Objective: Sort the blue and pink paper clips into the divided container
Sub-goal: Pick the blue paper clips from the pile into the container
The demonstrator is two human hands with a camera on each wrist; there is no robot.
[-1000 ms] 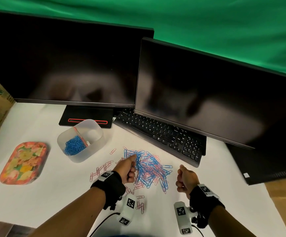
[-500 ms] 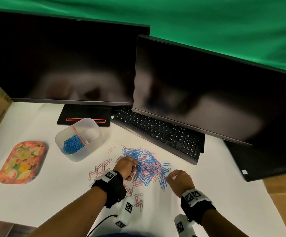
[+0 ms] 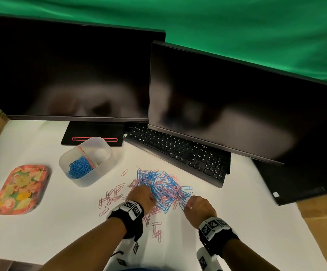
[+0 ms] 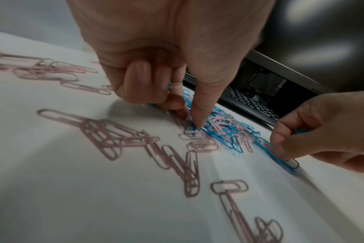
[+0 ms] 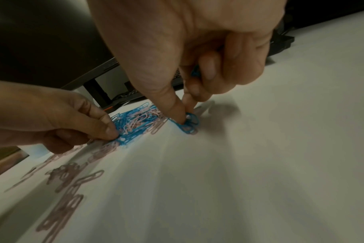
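Observation:
A mixed heap of blue and pink paper clips (image 3: 165, 185) lies on the white table in front of the keyboard. My left hand (image 3: 152, 198) pinches into the heap's left edge with thumb and forefinger (image 4: 197, 118), and a blue clip (image 4: 170, 85) shows under its curled fingers. At the heap's near right corner my right hand (image 3: 187, 205) pinches a blue clip (image 5: 189, 122) against the table, with more blue clips (image 5: 195, 72) tucked in its palm. The translucent divided container (image 3: 102, 169) stands to the left, holding blue clips (image 3: 79, 169) in its near compartment.
Loose pink clips (image 3: 111, 196) lie scattered left of the heap and between my wrists (image 3: 156, 230). A black keyboard (image 3: 178, 151) and two dark monitors (image 3: 237, 114) stand behind. A flowered tray (image 3: 21, 188) sits at the far left.
Both hands came down from above the table onto the heap. The right hand moved left to its near right corner and pinched a blue clip.

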